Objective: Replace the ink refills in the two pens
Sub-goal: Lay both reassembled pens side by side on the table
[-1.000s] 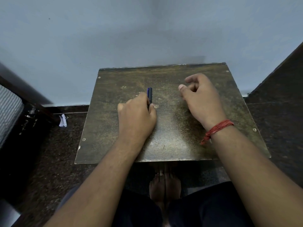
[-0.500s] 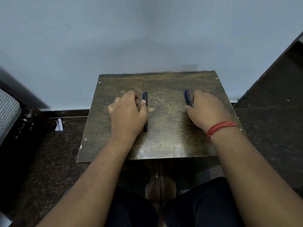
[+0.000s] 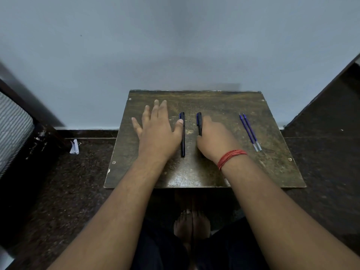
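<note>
Brown bench point(image 3: 224, 172) against grey wall: left hand point(image 3: 158, 131) flat, fingers spread, beside left pen point(image 3: 182, 137); right hand point(image 3: 215, 141) curled over right pen point(image 3: 199, 123), grip unclear; two refills point(image 3: 250, 132) near right edge.

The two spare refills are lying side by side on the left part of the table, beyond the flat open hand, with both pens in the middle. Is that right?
Not quite. The head view shows the two refills side by side on the right part of the table, beyond the right hand. The rest holds: the left hand lies flat and open, with both pens in the middle.

Bare forearms, a red thread bracelet point(image 3: 230, 157), dark trousers point(image 3: 233, 254), bare feet point(image 3: 191, 225).
</note>
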